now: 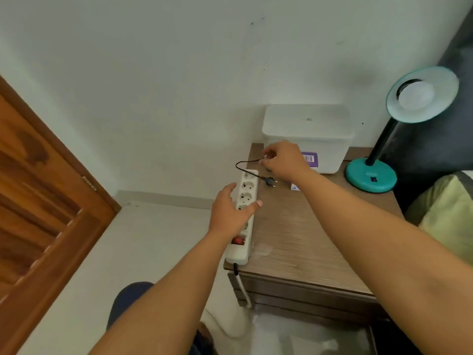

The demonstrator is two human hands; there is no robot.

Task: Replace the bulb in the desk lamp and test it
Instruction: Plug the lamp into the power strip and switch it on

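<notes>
A teal desk lamp (pixel 371 176) stands at the far right of the wooden bedside table (pixel 302 242), its shade tilted up with a white bulb (pixel 416 94) in it, unlit. My right hand (pixel 284 160) pinches the lamp's black cord (pixel 242 163); the black plug (pixel 270 181) dangles just right of the white power strip (pixel 244 216). My left hand (pixel 230 213) rests over the strip's middle sockets with fingers spread, thumb on its right side. The strip's red switch (pixel 238 240) shows below my wrist.
A white lidded plastic box (pixel 307 129) stands at the back of the table against the wall, with a purple-labelled carton (pixel 310 160) in front of it. A wooden door (pixel 38 201) is at left. Bedding (pixel 445 208) lies at right. The strip's cable (pixel 242 285) hangs off the table front.
</notes>
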